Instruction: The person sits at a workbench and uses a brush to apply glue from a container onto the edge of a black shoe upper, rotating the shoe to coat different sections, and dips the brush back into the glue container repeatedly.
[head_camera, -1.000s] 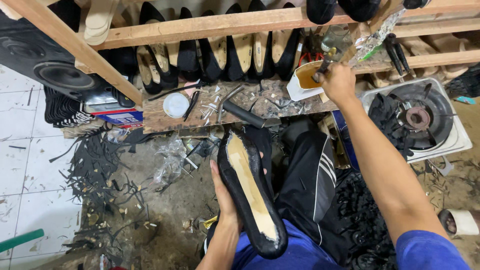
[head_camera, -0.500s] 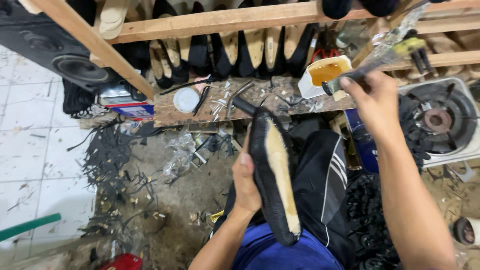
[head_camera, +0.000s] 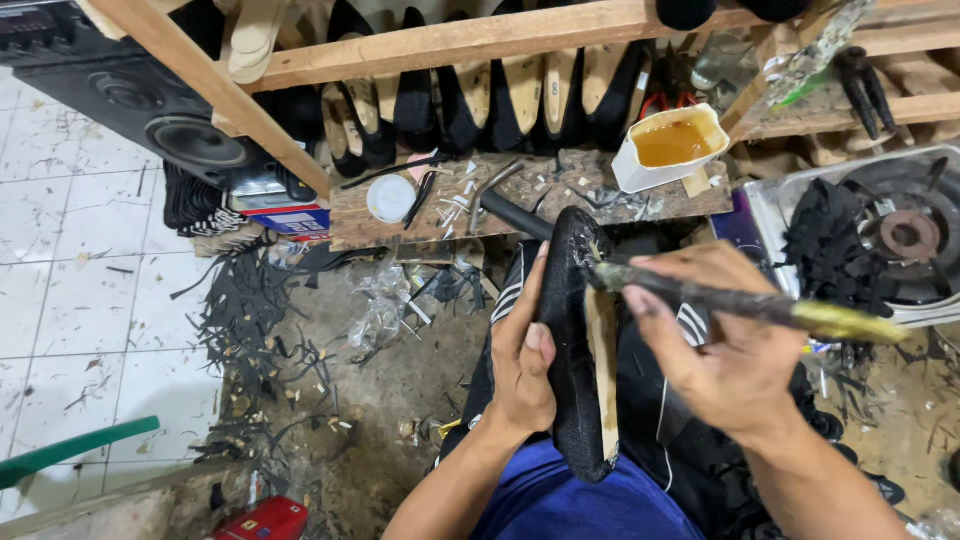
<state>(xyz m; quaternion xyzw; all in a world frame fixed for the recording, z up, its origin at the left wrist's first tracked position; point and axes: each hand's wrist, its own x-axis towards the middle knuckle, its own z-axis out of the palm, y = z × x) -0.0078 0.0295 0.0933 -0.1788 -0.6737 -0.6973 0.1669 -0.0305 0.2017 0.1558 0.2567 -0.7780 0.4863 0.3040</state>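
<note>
My left hand (head_camera: 520, 365) grips one black shoe (head_camera: 575, 340); my right hand (head_camera: 720, 350) is closed around one glue-caked brush (head_camera: 740, 303). One white tub of amber glue (head_camera: 668, 147) on the board, one red-blue box (head_camera: 292, 220) at its left.

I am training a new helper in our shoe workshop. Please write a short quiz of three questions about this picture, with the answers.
1. True or false: the left hand holds the black shoe.
2. What does the right hand hold?
A. a hammer
B. a brush
C. scissors
3. What colour is the liquid in the white container on the wooden board?

Key:
1. True; the shoe rests over the lap with its pale insole showing.
2. B; the brush has its tip at the shoe's upper end.
3. Amber, yellowish brown.
</note>
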